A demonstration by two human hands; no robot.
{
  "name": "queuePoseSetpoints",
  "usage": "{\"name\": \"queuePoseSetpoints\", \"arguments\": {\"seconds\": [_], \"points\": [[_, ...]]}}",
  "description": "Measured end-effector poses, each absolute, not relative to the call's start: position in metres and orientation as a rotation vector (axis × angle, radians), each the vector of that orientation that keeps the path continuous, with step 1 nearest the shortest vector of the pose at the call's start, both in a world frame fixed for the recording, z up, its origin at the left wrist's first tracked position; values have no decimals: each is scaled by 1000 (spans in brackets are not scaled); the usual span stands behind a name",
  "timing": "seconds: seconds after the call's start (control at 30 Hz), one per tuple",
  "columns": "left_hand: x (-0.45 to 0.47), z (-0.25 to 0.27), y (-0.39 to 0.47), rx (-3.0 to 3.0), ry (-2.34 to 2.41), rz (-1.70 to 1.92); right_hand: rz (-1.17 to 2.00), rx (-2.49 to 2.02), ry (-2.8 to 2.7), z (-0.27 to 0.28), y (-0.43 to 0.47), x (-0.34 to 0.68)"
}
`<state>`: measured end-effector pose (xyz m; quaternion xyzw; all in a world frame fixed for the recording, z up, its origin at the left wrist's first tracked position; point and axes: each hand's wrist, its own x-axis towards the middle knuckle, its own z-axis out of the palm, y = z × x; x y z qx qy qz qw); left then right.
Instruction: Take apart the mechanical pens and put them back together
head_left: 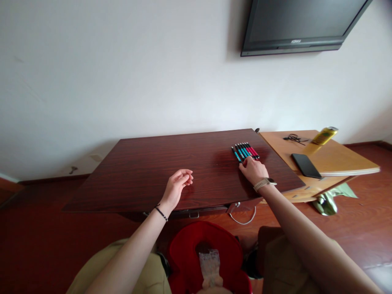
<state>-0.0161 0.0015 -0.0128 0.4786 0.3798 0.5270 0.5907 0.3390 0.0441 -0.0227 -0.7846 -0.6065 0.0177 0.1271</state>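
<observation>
A row of several pens (244, 151) lies side by side on the dark wood table (153, 163), teal ones to the left and red ones to the right. The leftmost teal pen (236, 154) sits slightly apart from the others. My right hand (253, 169), with a watch on the wrist, is at the near ends of the row. Its fingers are curled and drawn together, and what lies between the fingertips is hidden. Above the table's near middle, my left hand (178, 184) is loosely closed, thumb against the fingers, with nothing visible in it.
At the right, a lighter wood table (343, 157) adjoins, bearing a black phone (305, 165), a thin black cable (294, 139) and a yellow can (325, 135). A television (303, 24) hangs on the wall. A red cushion (180, 249) is below, between my legs.
</observation>
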Motion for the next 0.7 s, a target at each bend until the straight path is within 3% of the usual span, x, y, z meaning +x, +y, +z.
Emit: {"name": "queuePoseSetpoints", "arguments": {"seconds": [0.7], "points": [[-15,-11,0,1163,909,1200,31,-2399,-1664,-19,50,334]]}}
